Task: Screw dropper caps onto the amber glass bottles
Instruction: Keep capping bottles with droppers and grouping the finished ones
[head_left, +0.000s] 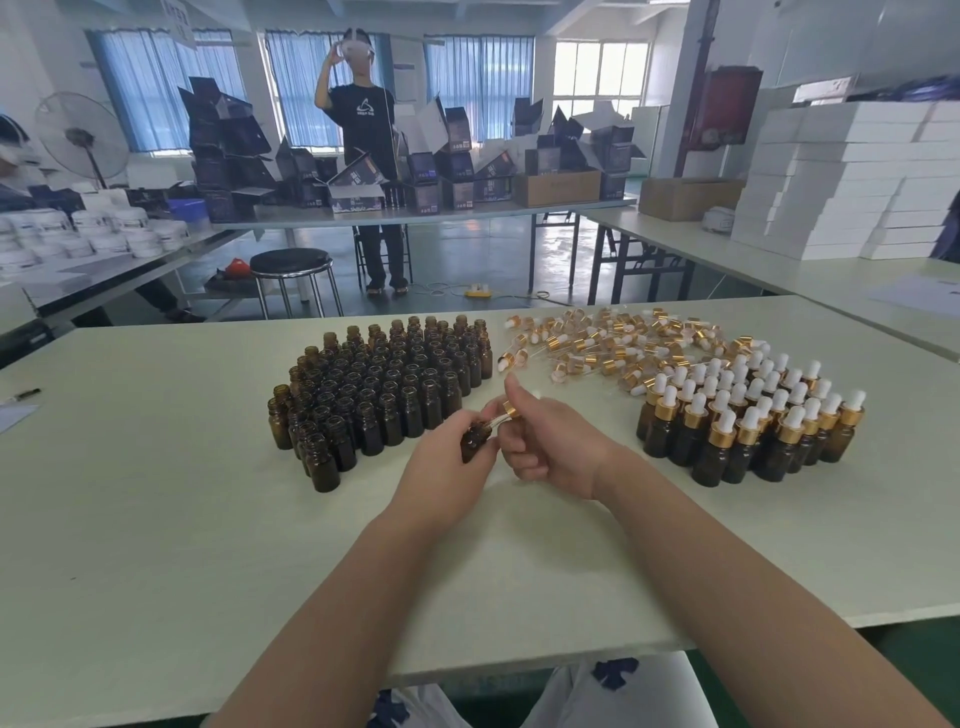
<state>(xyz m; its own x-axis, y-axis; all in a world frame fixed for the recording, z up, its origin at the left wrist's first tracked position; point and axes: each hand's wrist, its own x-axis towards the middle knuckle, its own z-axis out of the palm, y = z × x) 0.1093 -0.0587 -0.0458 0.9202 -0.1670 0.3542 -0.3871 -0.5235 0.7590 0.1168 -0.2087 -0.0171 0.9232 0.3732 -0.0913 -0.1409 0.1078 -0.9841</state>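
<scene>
Your left hand grips the amber bottle, right hand pinches the dropper cap — pipette tilted at the neck — so square it up before twisting, or threads may cross.

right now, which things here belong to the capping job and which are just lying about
Job: bottle in left grip; cap in right grip; open bottles; loose caps; capped bottles.
Lying about: pen; paper; stool; fan; white boxes.
</scene>
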